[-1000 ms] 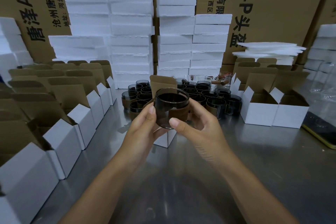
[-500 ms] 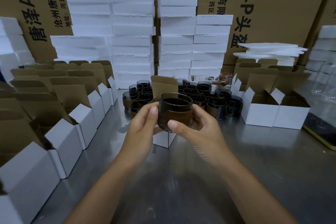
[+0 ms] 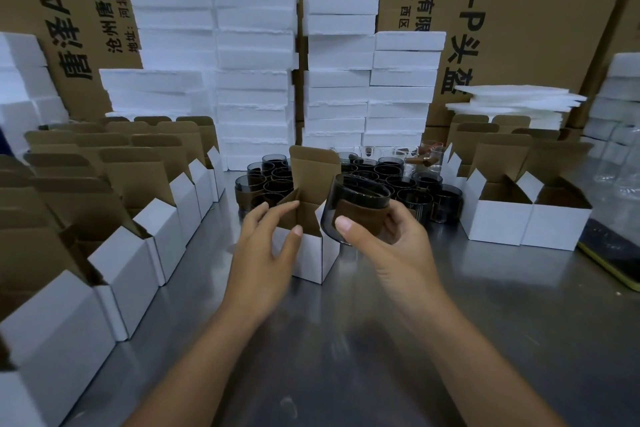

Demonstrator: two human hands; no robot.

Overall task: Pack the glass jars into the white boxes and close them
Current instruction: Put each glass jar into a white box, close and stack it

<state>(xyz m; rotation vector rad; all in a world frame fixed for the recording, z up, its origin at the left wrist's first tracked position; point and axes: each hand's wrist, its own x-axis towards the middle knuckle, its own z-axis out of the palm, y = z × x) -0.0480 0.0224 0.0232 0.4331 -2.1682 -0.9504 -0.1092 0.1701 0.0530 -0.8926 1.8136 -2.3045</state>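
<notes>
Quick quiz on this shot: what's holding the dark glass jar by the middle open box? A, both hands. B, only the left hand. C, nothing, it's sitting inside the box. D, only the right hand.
D: the right hand alone grips the dark glass jar, tilted beside the open white box, while the left hand, fingers straight, is at the box's flap.

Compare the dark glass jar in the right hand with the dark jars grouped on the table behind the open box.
The smoky dark glass jar is held off the steel table in the grip of the right hand; the grouped dark glass jars stand on it. The held jar tilts; the grouped jars are upright. It is alone; they crowd side by side. Both are dark glass with a brown band.
</notes>
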